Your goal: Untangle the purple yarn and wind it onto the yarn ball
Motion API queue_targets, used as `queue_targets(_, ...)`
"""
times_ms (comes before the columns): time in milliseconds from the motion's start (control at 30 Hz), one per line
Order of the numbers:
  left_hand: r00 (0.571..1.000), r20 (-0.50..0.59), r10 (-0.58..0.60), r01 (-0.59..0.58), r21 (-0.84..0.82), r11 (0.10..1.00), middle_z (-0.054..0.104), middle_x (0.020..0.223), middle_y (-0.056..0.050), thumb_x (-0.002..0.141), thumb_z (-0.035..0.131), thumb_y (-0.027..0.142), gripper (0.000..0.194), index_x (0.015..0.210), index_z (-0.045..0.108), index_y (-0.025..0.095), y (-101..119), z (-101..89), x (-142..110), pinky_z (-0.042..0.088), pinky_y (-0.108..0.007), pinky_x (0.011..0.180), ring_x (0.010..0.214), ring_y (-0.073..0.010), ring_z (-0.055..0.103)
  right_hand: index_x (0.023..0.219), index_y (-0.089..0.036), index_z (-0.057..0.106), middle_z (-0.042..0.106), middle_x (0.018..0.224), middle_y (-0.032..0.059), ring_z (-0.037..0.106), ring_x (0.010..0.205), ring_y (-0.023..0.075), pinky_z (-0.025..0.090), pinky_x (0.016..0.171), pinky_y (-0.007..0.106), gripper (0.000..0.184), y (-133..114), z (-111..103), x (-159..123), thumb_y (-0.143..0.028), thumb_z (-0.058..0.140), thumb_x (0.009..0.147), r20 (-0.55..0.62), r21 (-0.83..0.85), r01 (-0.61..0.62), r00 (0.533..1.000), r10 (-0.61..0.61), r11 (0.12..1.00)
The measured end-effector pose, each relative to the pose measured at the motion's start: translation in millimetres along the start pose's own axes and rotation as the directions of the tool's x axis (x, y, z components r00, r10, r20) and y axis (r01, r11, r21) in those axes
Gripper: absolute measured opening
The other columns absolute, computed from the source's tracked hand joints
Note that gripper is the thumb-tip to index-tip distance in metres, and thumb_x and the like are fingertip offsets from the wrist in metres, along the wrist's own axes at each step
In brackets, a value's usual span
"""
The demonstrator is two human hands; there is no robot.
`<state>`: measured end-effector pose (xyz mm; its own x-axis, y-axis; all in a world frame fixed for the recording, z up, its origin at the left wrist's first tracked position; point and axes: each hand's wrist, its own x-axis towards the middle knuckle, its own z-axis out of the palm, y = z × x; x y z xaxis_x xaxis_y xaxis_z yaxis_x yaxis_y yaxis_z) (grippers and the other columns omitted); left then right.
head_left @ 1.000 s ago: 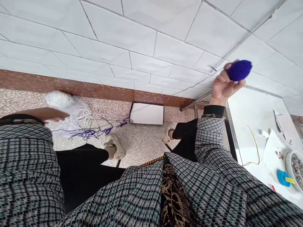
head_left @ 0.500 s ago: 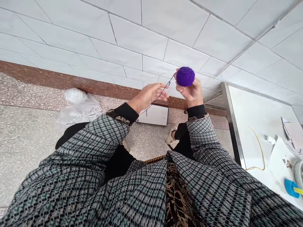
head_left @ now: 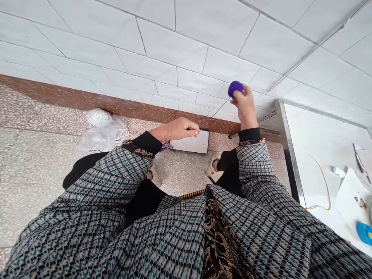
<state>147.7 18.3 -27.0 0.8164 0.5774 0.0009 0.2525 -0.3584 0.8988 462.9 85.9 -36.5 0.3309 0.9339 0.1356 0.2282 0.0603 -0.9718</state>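
Fingers (head_left: pixel 240 93) of the right hand (head_left: pixel 245 110) close around a purple yarn ball (head_left: pixel 235 88), held up in the air and seen against white wall tiles (head_left: pixel 174 46). Left hand (head_left: pixel 178 130): fingers pinch narrowly on a purple yarn strand (head_left: pixel 216 112). Strand's long axis runs diagonally, from ball down and leftward to the left fingertips.

Below, on terrazzo floor (head_left: pixel 35 186): clear plastic bag (head_left: pixel 101 141) holding a white cord ball (head_left: pixel 99 117); shallow white-lined box (head_left: pixel 190 141) just beyond the left hand, contents cannot be made out.

Far right: tabletop (head_left: pixel 319 135) with steel edge, carrying yellow wire (head_left: pixel 323 182), white paper (head_left: pixel 351 199) and a blue object (head_left: pixel 364 233).
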Motion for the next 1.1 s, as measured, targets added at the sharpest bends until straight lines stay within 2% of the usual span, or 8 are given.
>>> queue_targets(133, 0.993, -0.121, 0.016, -0.038, -0.177, 0.983, 0.063, 0.071, -0.002, 0.085, 0.068, 0.044, 0.027, 0.073, 0.070, 0.019, 17, -19.2, -8, 0.038, -0.032, 0.071, 0.067, -0.0153, 0.051, 0.113, -0.022, 0.059, 0.068, 0.108, 0.0039, 0.063, 0.094, 0.0179, 0.062, 0.097, 0.039, 0.049, -1, 33, -42, -0.021, 0.078, 0.067, 0.483, -0.280, 0.083, 0.873, 0.066, 0.956)
queue_targets(233, 0.921, -0.387, -0.056, -0.078, -0.322, 0.943, 0.053, 0.070, -0.001, 0.085, 0.068, 0.044, 0.026, 0.074, 0.066, 0.020, 13, -38.2, -12, 0.031, -0.032, 0.066, 0.062, -0.0133, 0.039, 0.119, -0.019, 0.062, 0.072, 0.114, 0.0060, 0.068, 0.102, 0.0196, 0.061, 0.103, 0.040, 0.053, -14, 41, -72, -0.025, 0.083, 0.071, 0.916, -0.146, 0.046, 0.384, 0.117, 0.988)
queue_targets(300, 0.878, -0.460, -0.135, -0.021, -0.318, 0.948, 0.049, 0.069, 0.000, 0.085, 0.067, 0.039, 0.023, 0.073, 0.064, 0.020, 4, -46.5, -11, 0.029, -0.032, 0.067, 0.062, -0.0133, 0.036, 0.125, -0.018, 0.062, 0.072, 0.122, 0.0076, 0.069, 0.110, 0.0202, 0.060, 0.107, 0.039, 0.061, -24, 40, -82, -0.036, 0.092, 0.075, 0.982, 0.021, -0.064, 0.189, -0.008, 0.998)
queue_targets(500, 0.879, -0.371, -0.298, 0.288, -0.084, 0.954, 0.054, 0.065, 0.000, 0.084, 0.064, 0.029, 0.019, 0.069, 0.067, 0.019, -13, -34.1, 3, 0.034, -0.032, 0.070, 0.064, -0.0162, 0.044, 0.131, -0.020, 0.059, 0.070, 0.116, 0.0070, 0.073, 0.096, 0.0192, 0.067, 0.089, 0.035, 0.089, -40, 27, -68, -0.066, 0.103, 0.069, 0.817, 0.230, -0.219, 0.573, -0.066, 0.948)
queue_targets(767, 0.996, 0.002, -0.093, 0.093, -0.002, 0.996, 0.060, 0.067, -0.001, 0.085, 0.066, 0.030, 0.018, 0.071, 0.072, 0.020, -3, -12.8, 11, 0.035, -0.032, 0.070, 0.065, -0.0164, 0.048, 0.118, -0.025, 0.051, 0.066, 0.127, 0.0075, 0.066, 0.101, 0.0193, 0.063, 0.088, 0.034, 0.055, -11, 54, -66, -0.037, 0.083, 0.075, 0.474, -0.129, -0.049, 0.874, 0.105, 0.990)
queue_targets(867, 0.989, -0.102, -0.109, 0.108, -0.007, 0.994, 0.061, 0.071, -0.002, 0.087, 0.065, 0.031, 0.020, 0.071, 0.069, 0.019, -1, -20.1, 7, 0.037, -0.031, 0.073, 0.069, -0.0165, 0.051, 0.120, -0.022, 0.054, 0.068, 0.117, 0.0059, 0.063, 0.097, 0.0201, 0.059, 0.094, 0.037, 0.052, -7, 63, -75, -0.028, 0.077, 0.074, 0.574, -0.325, 0.082, 0.809, 0.127, 0.942)
queue_targets(1033, 0.965, -0.203, -0.167, 0.161, -0.046, 0.986, 0.062, 0.072, -0.001, 0.089, 0.066, 0.029, 0.019, 0.076, 0.072, 0.017, -8, -36.2, 5, 0.040, -0.030, 0.077, 0.075, -0.0175, 0.055, 0.115, -0.020, 0.060, 0.071, 0.111, 0.0052, 0.064, 0.105, 0.0220, 0.058, 0.097, 0.037, 0.051, -19, 63, -84, -0.026, 0.082, 0.069, 0.913, -0.116, 0.038, 0.398, 0.092, 0.992)
queue_targets(1100, 0.948, -0.253, -0.192, 0.178, -0.074, 0.981, 0.060, 0.070, -0.001, 0.089, 0.067, 0.026, 0.017, 0.075, 0.071, 0.017, -11, -38.2, 6, 0.039, -0.029, 0.075, 0.072, -0.0167, 0.054, 0.119, -0.021, 0.059, 0.071, 0.117, 0.0062, 0.066, 0.107, 0.0219, 0.060, 0.094, 0.035, 0.063, -26, 55, -83, -0.034, 0.091, 0.067, 0.931, 0.039, -0.109, 0.365, 0.004, 0.993)
